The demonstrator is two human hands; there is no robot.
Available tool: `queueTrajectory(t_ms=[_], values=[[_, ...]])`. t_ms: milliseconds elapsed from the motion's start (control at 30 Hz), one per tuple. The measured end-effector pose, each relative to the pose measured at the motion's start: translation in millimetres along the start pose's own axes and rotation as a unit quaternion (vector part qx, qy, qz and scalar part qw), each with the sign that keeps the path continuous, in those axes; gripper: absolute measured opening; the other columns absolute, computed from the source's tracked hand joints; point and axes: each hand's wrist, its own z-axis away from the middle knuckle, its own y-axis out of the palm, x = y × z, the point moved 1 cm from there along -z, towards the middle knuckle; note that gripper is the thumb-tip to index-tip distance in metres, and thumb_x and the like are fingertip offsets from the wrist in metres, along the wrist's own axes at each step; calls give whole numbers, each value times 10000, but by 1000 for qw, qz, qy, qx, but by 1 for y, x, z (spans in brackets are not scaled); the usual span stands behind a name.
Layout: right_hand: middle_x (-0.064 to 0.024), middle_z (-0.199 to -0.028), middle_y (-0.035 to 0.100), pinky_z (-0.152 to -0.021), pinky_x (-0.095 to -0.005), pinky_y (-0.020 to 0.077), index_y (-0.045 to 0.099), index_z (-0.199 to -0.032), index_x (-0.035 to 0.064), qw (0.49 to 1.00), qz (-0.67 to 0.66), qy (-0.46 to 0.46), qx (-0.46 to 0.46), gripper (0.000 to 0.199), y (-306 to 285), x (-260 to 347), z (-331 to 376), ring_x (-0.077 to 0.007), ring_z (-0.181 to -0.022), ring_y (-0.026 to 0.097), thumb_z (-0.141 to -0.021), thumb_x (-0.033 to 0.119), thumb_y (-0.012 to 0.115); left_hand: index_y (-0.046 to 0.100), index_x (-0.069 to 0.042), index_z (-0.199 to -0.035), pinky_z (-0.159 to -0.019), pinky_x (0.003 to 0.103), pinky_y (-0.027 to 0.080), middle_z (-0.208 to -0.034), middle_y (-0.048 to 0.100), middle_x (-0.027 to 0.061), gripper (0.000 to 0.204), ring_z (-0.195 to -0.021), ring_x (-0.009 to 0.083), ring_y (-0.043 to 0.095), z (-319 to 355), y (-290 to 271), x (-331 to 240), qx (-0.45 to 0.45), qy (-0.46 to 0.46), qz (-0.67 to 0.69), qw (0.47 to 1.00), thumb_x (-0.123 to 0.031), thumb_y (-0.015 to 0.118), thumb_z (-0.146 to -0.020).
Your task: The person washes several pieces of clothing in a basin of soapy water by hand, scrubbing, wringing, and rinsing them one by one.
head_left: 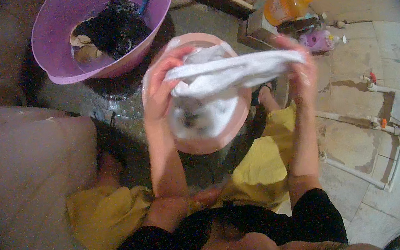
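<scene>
A wet white cloth [236, 71] is stretched sideways between my two hands; what garment it may be, I cannot make out. My left hand [160, 87] grips its left end, thumb and fingers around the fabric. At the other end, my right hand [298, 67] is closed on the cloth, its fingers slightly smeared by motion. Below the cloth stands a pink basin [215, 146] holding suds [219, 117] and some dark, murky water. The cloth hides part of the basin's far side, where more white fabric shows.
A large purple tub [59, 52] with dark wet clothes [117, 29] stands at the far left. An orange bottle [283, 8] and a pink bottle [316, 41] are at the far right. White pipes [352, 172] with red-handled valves [372, 78] run along the tiled wall.
</scene>
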Motion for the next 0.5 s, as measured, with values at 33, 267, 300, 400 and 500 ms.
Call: queueTrajectory(t_ms=[33,267,300,400,500], values=[[-82,-963,600,-860,-324,418,584,-976,45,990,-52,133,-10,245,0,-44,4,-162,-905,529,-827,237,555,593,-22,-927,-970,413,374,-1201,535,198,249,-1108,299,518,14,-1,28,-124,-85,121,981,-236,562,-803],[-166,-907,610,-755,-394,473,598,-992,86,921,301,-24,247,250,129,-161,129,-335,-795,583,-837,281,577,566,-7,-1031,-870,382,440,-1120,565,196,464,-1027,255,545,75,-20,148,-349,-361,171,848,-443,471,-906],[-180,-834,610,-697,-404,475,612,-897,81,899,359,-37,247,226,120,-190,125,-352,-730,578,-849,292,547,564,-4,-1042,-859,374,440,-1097,569,185,486,-1002,246,548,77,-15,168,-347,-366,130,854,-460,466,-906],[-214,-679,571,-540,-440,418,580,-672,27,936,322,126,66,316,132,-165,54,-361,-599,556,-863,255,472,568,-7,-1040,-809,343,442,-1007,577,128,497,-909,206,551,87,-17,189,-374,-340,46,862,-475,460,-909],[-217,-648,570,-549,-432,443,580,-640,13,929,364,71,2,365,150,-181,65,-370,-608,576,-873,266,458,572,-21,-1061,-810,336,439,-988,580,105,468,-909,202,553,83,-6,166,-310,-196,-88,926,-450,468,-909]])
